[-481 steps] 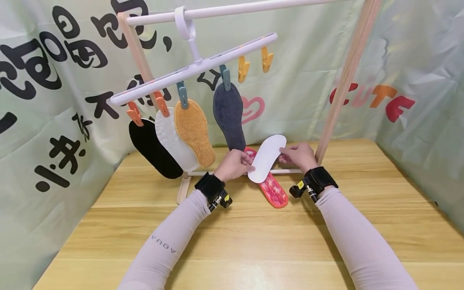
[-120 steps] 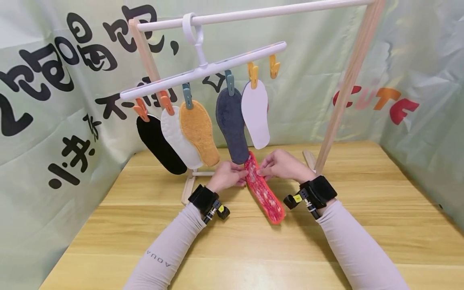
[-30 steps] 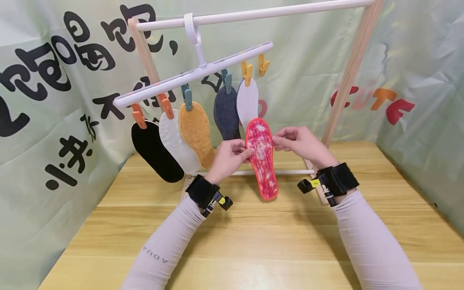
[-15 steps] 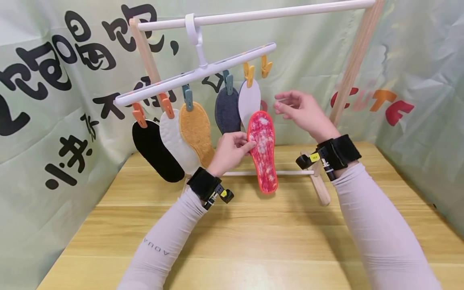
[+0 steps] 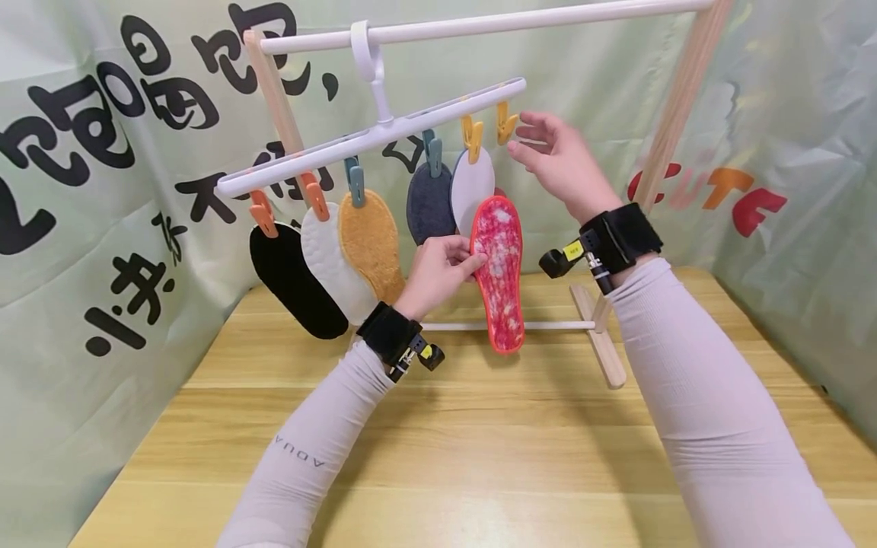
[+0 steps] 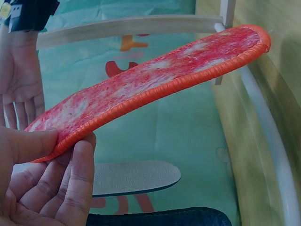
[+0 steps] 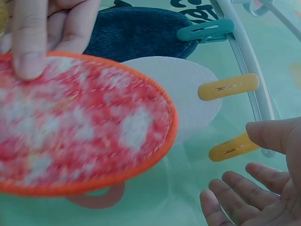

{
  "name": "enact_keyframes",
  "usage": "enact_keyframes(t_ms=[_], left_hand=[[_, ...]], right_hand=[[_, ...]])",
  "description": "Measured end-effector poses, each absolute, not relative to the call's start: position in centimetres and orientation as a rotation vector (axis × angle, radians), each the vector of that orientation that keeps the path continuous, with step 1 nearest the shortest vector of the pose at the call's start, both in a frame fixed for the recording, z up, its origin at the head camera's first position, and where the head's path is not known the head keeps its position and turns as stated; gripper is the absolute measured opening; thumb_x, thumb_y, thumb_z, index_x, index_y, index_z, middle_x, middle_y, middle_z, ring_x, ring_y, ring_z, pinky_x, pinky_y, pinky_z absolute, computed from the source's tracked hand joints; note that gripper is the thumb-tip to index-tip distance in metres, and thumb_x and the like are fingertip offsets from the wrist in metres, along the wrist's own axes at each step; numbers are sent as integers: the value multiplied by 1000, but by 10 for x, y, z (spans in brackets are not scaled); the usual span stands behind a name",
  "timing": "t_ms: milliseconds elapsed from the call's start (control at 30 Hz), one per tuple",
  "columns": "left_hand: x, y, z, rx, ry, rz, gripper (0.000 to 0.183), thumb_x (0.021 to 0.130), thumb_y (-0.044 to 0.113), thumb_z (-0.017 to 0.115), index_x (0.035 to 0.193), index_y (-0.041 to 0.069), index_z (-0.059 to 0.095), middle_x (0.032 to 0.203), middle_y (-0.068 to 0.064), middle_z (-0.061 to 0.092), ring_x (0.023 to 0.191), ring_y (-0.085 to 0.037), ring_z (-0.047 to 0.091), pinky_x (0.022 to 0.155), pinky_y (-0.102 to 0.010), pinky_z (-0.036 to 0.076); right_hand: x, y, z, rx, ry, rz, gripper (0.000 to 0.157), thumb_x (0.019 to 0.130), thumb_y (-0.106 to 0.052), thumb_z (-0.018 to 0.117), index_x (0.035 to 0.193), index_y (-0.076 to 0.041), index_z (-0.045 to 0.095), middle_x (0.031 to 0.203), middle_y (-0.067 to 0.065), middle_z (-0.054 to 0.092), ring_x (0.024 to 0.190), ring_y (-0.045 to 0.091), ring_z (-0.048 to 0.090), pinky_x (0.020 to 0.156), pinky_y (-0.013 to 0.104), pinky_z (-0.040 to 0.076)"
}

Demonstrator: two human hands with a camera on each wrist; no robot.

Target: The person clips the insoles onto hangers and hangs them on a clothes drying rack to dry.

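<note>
My left hand pinches the edge of a red-and-white insole with orange trim, thumb on its face, fingers behind. The insole hangs upright above the table. My right hand is raised with fingers spread beside the end yellow clothespin, which holds nothing. In the right wrist view, the thumb overlaps that clothespin. Another yellow clothespin grips a white insole, partly behind the red one. A dark blue insole hangs from a teal clothespin, its lower part hidden by my left hand.
A white clip hanger hooks over the rod of a wooden-legged rack. To the left hang a black insole, a quilted white one and a tan one. A printed cloth backs the wooden table.
The white insole went onto a yellow clothespin, and the red insole was lifted off the table. Lately my right hand let go of it and rose to the end clothespin; my left raised it slightly.
</note>
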State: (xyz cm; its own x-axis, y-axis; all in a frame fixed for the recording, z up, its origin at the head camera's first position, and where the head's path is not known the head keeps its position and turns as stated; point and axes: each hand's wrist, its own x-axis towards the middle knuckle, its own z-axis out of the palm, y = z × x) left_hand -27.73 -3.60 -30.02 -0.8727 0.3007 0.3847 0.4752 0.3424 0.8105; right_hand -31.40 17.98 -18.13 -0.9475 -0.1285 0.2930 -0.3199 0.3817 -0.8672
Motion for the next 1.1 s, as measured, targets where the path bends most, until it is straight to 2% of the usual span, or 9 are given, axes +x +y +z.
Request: enact_keyframes(t_ms=[133,200,333,433,567,700,800,933,1100], left_hand=[[-279,-35,-297,-708,-2442,-1509,13,102,14,75,103,2,77,91,-12,81,75,-20,77,71,-36,65],[-280,-35,-296,-702,-2446,-1497,13,102,15,75,104,3,77,91,-11,82,73,-18,77,70,-35,64],[-284,-35,-294,-700,-2432,-1535,13,102,14,75,105,1,77,92,-13,81,80,-30,79,73,-35,66],[-285,-36,-293,-694,-2425,-1571,14,102,14,75,106,1,76,93,-13,81,86,-37,78,76,-39,67],[-285,-35,-291,-681,-2425,-1567,13,102,15,75,105,2,77,91,-12,80,80,-32,78,76,-43,66],[-283,-35,-289,-684,-2424,-1531,12,102,16,76,105,4,77,89,-10,80,74,-21,76,71,-37,65],[-282,-35,-287,-683,-2430,-1531,12,102,16,76,105,4,77,89,-10,79,77,-26,77,70,-35,65],[-281,-34,-284,-684,-2427,-1551,13,102,15,76,106,3,77,90,-11,79,84,-38,77,74,-41,66],[-281,-34,-282,-685,-2424,-1534,13,102,14,75,106,2,76,91,-11,78,86,-37,77,71,-34,65]], right_hand=[[-320,173,-176,415,-2439,1647,72,109,-35,63,171,-22,29,172,4,43,158,22,44,128,43,40],[-322,169,-176,419,-2438,1656,71,109,-34,63,171,-23,29,171,4,44,158,21,44,129,44,39],[-322,165,-176,428,-2426,1650,68,110,-34,62,169,-23,33,170,4,46,156,22,46,126,43,42],[-320,165,-177,434,-2410,1634,64,110,-34,62,168,-23,37,165,6,52,150,22,51,122,42,46],[-316,167,-180,452,-2398,1617,59,110,-37,61,165,-23,44,157,9,59,141,21,56,115,40,49],[-312,170,-182,487,-2364,1633,56,111,-40,58,162,-22,47,152,9,62,133,19,58,109,38,50],[-308,173,-182,501,-2324,1657,52,110,-39,60,159,-21,53,146,7,66,128,17,60,104,37,51],[-303,177,-183,505,-2248,1695,47,107,-36,67,150,-17,62,135,2,72,124,14,64,106,33,53],[-297,180,-184,536,-2181,1723,43,103,-32,75,142,-13,70,120,-5,78,119,11,69,107,30,53]])
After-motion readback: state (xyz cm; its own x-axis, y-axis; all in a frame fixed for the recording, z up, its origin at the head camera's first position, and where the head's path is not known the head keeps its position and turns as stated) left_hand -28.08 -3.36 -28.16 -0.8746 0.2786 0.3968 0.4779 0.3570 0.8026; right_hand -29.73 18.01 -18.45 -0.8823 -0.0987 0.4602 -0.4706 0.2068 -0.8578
